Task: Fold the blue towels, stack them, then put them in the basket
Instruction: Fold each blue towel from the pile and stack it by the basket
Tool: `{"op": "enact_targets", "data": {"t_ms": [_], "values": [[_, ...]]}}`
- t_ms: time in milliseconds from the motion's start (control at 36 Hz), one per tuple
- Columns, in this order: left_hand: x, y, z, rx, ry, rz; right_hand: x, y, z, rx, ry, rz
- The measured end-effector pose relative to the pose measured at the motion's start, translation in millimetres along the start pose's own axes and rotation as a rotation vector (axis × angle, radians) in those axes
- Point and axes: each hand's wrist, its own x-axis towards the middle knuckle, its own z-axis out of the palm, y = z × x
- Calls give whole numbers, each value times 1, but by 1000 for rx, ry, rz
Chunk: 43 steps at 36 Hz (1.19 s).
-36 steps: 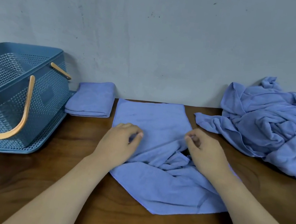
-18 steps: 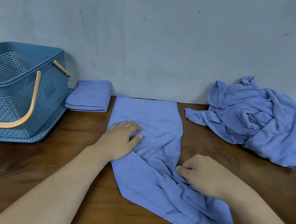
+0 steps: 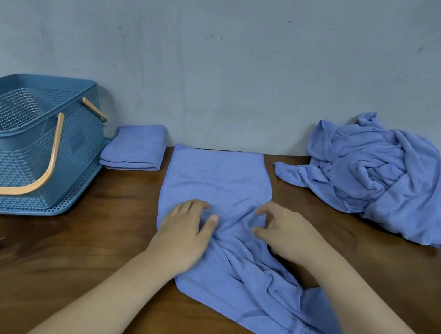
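Status: early in the job. One folded towel (image 3: 134, 149) is done. It lies on the table (image 3: 52, 270) just beside the basket (image 3: 13, 157), up against the wall. That is the whole stack so far.

The basket sits at far left with its orange handle (image 3: 50, 166) swung down across the perforated side. No towel visible in it, though the interior isn't fully in view from here.

Current item: flat towel (image 3: 220, 175), centre of the table, running from the wall edge toward the person. The far half is smooth and the middle is bunched. The near-right corner is creased and skewed, with printed lettering showing there. No fold in it yet as far as I can tell; looks like the smoothing/squaring step.

Hands:
- The left hand (image 3: 185, 227) is palm-down on the towel's left side. Its fingers are roughly straight, pressing the cloth to the table, not gripping.
- The right hand (image 3: 286, 235) is over the bunched middle, with thumb and fingers apart and loosely bent. The fingertips seem to touch the creases; nothing pinched that I can see.

Backlog: pile of unfolded towels (image 3: 379, 177) at back right, well apart from the basket. Count not readable; my guess is several.

Remaining: flatten and fold this one, put it on the folded one, work through the pile, then move the stack into the basket. Rough estimate: well under half done.
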Motion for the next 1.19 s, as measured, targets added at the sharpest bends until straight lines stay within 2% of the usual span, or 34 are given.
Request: {"op": "enact_targets", "data": {"t_ms": [139,250,361,472,583,639,722,778,833,889,972,1083,1194], "values": [[2,-12,6,189,-141,66,5,18,-2,313,-40,-98],[2,-20,-6,281,-234,118,-2,39,-9,451,-54,-78],[6,-36,-19,321,-265,159,1,51,-19,455,-131,-32],[4,-44,-32,309,-319,268,1,56,-25,410,-208,-61],[-2,-46,-39,290,-279,317,-4,54,-27,349,-240,-75],[-7,-47,-40,265,-271,300,-3,54,-27,331,-210,-65],[-22,-48,-39,231,-254,250,0,56,-23,205,-46,-62],[-31,-49,-41,236,-201,254,0,54,-20,155,57,-115],[-38,-48,-48,248,-94,298,-4,49,-19,174,84,-219],[-44,-41,-57,226,-3,385,-13,42,-20,265,-27,-317],[-61,-25,-64,137,14,537,-31,38,-23,392,-268,-391],[-91,-16,-62,-58,-143,560,-48,42,-32,347,-399,-458],[-104,-25,-66,-74,-290,492,-55,45,-39,280,-510,-465]]}}
